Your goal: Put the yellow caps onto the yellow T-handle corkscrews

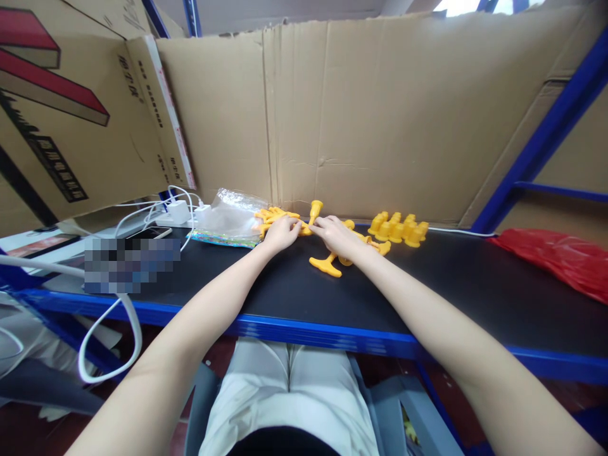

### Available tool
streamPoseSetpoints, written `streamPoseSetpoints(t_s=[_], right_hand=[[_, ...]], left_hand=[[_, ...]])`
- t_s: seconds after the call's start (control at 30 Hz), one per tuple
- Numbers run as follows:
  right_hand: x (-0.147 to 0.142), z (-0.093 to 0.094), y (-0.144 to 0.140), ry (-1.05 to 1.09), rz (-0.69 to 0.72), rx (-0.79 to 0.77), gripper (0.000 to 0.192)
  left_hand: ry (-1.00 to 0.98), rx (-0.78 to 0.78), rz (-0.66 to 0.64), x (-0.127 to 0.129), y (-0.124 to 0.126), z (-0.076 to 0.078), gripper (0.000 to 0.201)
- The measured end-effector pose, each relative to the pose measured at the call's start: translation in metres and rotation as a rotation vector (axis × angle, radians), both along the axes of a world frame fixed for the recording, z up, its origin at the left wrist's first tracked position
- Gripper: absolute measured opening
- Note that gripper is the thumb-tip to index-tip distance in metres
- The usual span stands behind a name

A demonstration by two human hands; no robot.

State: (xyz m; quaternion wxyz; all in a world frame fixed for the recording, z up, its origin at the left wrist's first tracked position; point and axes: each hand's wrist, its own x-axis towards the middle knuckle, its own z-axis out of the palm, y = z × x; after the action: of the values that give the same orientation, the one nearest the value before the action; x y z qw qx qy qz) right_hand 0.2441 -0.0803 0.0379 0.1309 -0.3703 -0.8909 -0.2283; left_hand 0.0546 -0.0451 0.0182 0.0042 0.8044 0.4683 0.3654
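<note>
Left hand (281,233) and right hand (335,234) meet at bench centre, fingertips together, both pinching a small yellow plastic part (314,214) that stands upright between them. Exact finger grip too small to read. Part looks like light, stiff moulded plastic, smooth, probably a bit slippery; best held at the narrow stem, not the flared end. At 6 o'clock of the right hand: loose yellow piece (325,265) lying flat on the black bench (427,285). At 3 o'clock: row of finished yellow parts (399,228) standing upright, touching each other. At 9 o'clock of the left hand: clear plastic bag (230,218) with more yellow pieces spilling out beside it. Further at 9: white charger and cables (178,211). Far 3 o'clock: red bag (555,259). Cardboard wall (380,114) behind.
</note>
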Motion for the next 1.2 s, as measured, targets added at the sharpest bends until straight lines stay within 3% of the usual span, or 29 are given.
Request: streamPoseSetpoints(t_s=[0.17,0.27,0.37,0.43,0.6,0.73,0.87,1.03,1.2], right_hand=[[-0.005,0.006,-0.006,-0.058,0.082,0.08,0.044],[-0.008,0.006,-0.007,-0.087,0.121,0.09,0.041],[-0.009,0.004,-0.006,-0.113,0.155,0.076,0.04],[-0.009,0.004,-0.006,-0.107,0.179,0.081,0.041],[-0.007,0.007,-0.01,0.015,0.239,0.183,0.038],[-0.005,0.006,-0.011,0.129,0.278,0.328,0.033],[0.0,0.005,-0.012,0.238,0.249,0.377,0.032],[0.002,0.005,-0.011,0.354,0.088,0.301,0.041],[0.009,0.002,-0.002,0.361,-0.081,0.034,0.033]], left_hand=[[-0.207,-0.254,-0.164,0.004,-0.011,0.004,0.043],[-0.324,-0.391,-0.224,0.007,-0.01,0.001,0.036],[-0.4,-0.408,-0.19,0.01,-0.007,-0.002,0.028],[-0.401,-0.338,-0.146,0.009,-0.005,-0.002,0.024],[-0.057,-0.019,0.022,0.0,-0.009,0.002,0.021],[0.167,-0.034,0.275,0.0,-0.02,0.012,0.033],[0.265,-0.086,0.381,0.003,-0.029,0.019,0.039],[0.359,-0.089,0.43,0.003,-0.029,0.017,0.037],[0.401,-0.086,0.403,0.005,-0.029,0.016,0.038]])
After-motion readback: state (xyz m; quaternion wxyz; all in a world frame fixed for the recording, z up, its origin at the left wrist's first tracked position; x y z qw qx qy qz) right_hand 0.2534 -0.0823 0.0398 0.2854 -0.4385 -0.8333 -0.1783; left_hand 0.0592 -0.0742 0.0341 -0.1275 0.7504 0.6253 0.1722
